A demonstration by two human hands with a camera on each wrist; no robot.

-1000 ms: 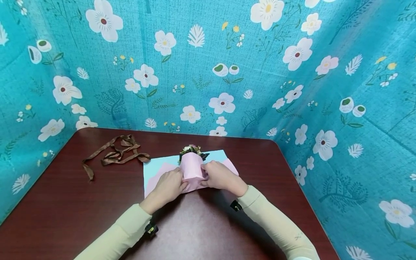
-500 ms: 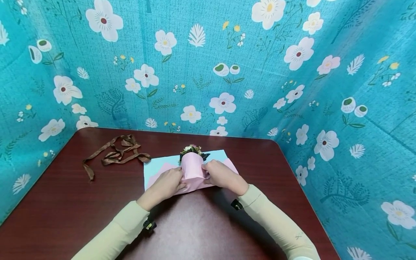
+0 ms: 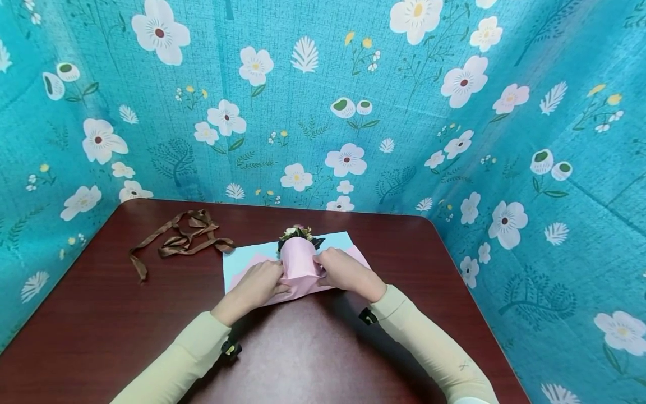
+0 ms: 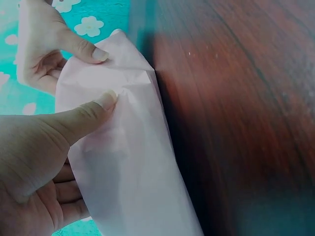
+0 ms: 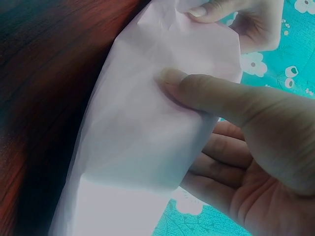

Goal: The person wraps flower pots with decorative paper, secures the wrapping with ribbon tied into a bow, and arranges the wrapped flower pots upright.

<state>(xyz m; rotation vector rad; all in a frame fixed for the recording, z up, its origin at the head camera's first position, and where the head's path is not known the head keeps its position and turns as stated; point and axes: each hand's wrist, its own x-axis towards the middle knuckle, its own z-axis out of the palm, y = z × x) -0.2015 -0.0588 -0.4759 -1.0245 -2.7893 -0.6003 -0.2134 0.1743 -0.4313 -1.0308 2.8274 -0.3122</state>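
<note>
Pink wrapping paper [image 3: 299, 259] is folded up over the stem end of a small flower bunch [image 3: 296, 231], whose blossoms and dark leaves stick out at the far end. My left hand [image 3: 259, 285] pinches the paper's near fold on the left, thumb [image 4: 106, 101] on the near face and fingers behind. On the right, my right hand [image 3: 345, 273] pinches the same fold, its thumb [image 5: 177, 81] pressing the near face and its fingers curled behind. Beneath lies a light blue sheet [image 3: 333, 241], partly covered by the pink paper. The stems are hidden.
A loose brown ribbon [image 3: 194, 238] lies tangled at the back left of the dark red-brown table [image 3: 298, 359]. Blue floral cloth [image 3: 303, 112] hangs behind the table and along its sides.
Both hands keep their pinch on the pink paper. The left hand has shifted slightly left and toward the body, and the near paper edge spreads a little further left.
</note>
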